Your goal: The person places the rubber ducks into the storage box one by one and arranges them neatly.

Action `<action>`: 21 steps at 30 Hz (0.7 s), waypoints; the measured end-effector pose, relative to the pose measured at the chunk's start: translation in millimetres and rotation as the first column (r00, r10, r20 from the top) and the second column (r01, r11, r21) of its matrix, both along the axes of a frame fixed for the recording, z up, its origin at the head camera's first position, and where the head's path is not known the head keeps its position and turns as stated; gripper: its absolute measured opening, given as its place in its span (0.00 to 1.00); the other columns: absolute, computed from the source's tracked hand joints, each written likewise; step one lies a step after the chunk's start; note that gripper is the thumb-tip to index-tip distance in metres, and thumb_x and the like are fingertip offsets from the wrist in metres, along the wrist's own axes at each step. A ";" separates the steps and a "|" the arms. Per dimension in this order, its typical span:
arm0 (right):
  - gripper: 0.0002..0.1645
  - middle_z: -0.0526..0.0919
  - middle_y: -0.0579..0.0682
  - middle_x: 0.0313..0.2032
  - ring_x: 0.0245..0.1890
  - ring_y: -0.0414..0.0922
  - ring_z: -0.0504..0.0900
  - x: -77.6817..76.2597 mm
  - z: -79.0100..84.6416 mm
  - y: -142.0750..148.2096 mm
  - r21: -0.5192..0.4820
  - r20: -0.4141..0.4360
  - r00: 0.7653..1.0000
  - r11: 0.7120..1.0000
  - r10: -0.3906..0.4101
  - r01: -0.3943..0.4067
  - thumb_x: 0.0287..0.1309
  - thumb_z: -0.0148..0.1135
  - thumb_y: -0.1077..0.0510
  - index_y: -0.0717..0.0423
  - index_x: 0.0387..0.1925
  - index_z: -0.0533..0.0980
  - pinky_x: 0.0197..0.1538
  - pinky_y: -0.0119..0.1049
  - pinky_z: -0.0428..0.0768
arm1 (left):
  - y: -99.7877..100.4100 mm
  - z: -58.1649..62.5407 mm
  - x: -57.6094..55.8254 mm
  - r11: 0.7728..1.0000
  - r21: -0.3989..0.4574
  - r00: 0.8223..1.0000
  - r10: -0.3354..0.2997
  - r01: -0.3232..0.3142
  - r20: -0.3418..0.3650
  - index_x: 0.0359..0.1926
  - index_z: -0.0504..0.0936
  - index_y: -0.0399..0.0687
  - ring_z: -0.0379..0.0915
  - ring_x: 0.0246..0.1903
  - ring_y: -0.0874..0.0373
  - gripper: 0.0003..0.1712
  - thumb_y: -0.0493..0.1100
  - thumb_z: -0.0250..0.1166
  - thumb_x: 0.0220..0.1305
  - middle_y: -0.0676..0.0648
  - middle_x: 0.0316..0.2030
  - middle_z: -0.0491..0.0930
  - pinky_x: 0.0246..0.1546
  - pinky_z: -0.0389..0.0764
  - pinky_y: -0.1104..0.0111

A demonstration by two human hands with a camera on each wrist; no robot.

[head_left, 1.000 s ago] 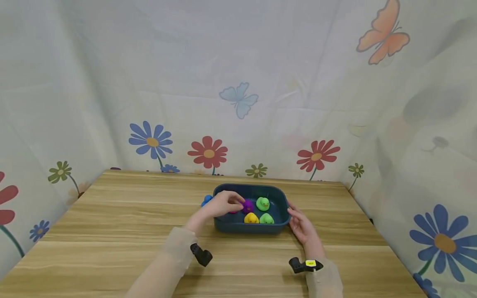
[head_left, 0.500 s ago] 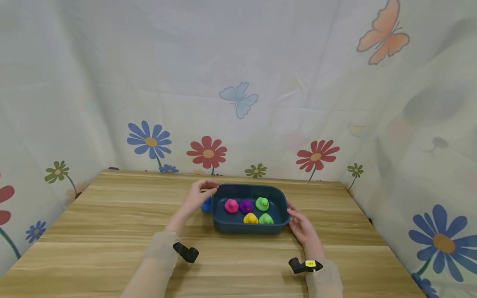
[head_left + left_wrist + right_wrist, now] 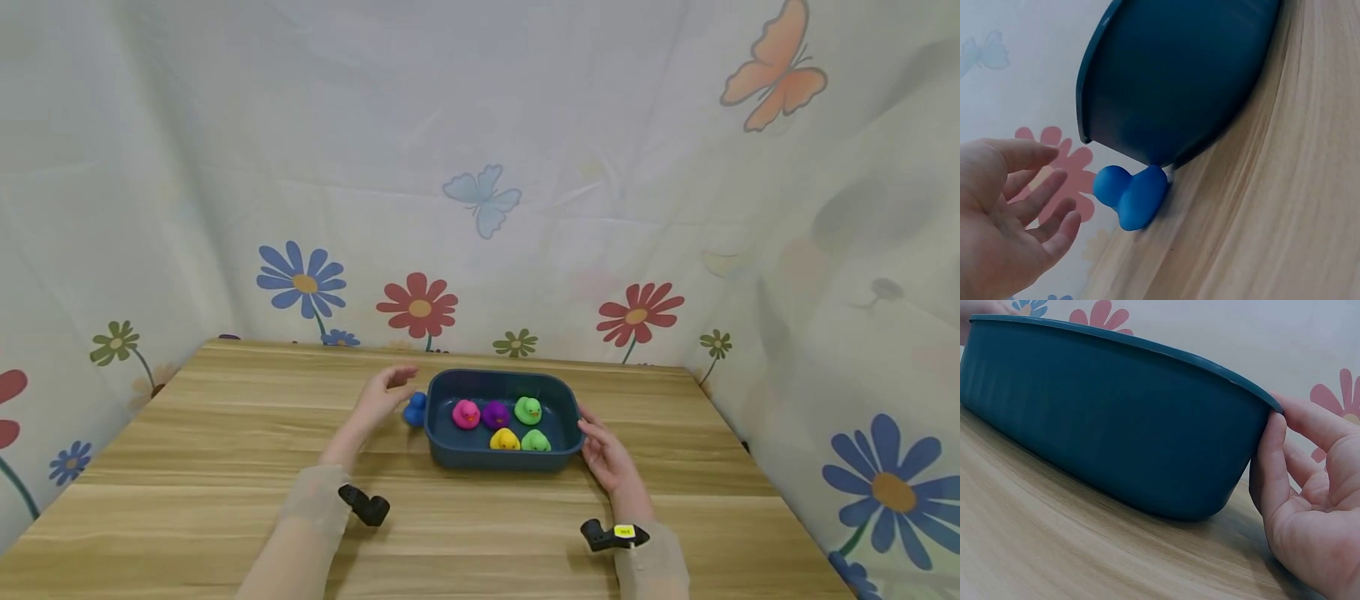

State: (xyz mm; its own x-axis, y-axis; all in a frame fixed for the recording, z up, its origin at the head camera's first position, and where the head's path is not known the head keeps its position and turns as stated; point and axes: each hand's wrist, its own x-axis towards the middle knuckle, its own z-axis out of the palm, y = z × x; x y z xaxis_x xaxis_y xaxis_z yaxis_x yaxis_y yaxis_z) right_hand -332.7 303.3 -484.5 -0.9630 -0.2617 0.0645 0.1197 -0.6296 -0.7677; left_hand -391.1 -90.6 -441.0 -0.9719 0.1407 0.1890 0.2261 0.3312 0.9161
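A dark teal plastic bin stands on the wooden table. Inside sit a pink rubber duck, a purple one, a yellow duck and two green ones. Outside the bin's left end lies a blue rubber duck, right against the wall. My left hand hovers beside and above that duck, its fingers spread loosely and holding nothing. At the other end, my right hand rests against the bin, thumb and fingertips touching the wall just under the rim, none hooked over it.
The wooden table extends on both sides of the bin and in front of it. A white cloth printed with flowers and butterflies hangs behind the table. Each wrist carries a small black camera.
My left hand has moved out of the bin, leaving the pink duck inside, and left over the rim to beside the blue duck. The right hand has stayed at the bin.
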 end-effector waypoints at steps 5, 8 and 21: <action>0.26 0.85 0.46 0.41 0.36 0.35 0.85 0.2 0.3 -0.1 0.006 -0.002 1.000 1.000 0.000 0.000 0.73 0.33 0.70 0.49 0.49 0.78 0.40 0.21 0.81 | -0.3 -8.0 -3.2 0.996 -0.065 0.997 -0.062 0.065 0.036 0.65 0.67 0.29 0.60 0.66 0.33 0.27 0.29 0.57 0.65 0.30 0.64 0.69 0.68 0.62 0.44; 0.26 0.85 0.46 0.40 0.35 0.35 0.85 -0.3 0.5 -0.5 0.011 0.000 1.000 1.000 -0.003 0.003 0.73 0.34 0.70 0.49 0.49 0.78 0.39 0.21 0.82 | -0.2 -11.0 -4.1 0.987 -0.119 0.994 -0.098 0.104 0.057 0.66 0.66 0.28 0.58 0.67 0.31 0.28 0.29 0.55 0.64 0.29 0.65 0.67 0.68 0.60 0.43; 0.26 0.84 0.46 0.41 0.34 0.34 0.85 1.3 3.0 0.7 -0.011 -0.032 0.998 0.998 0.054 -0.055 0.73 0.32 0.70 0.50 0.52 0.77 0.38 0.20 0.81 | 3.9 -19.9 -2.1 0.972 -0.117 0.972 -0.185 0.203 0.143 0.69 0.61 0.27 0.58 0.67 0.31 0.30 0.30 0.55 0.68 0.26 0.67 0.62 0.67 0.65 0.45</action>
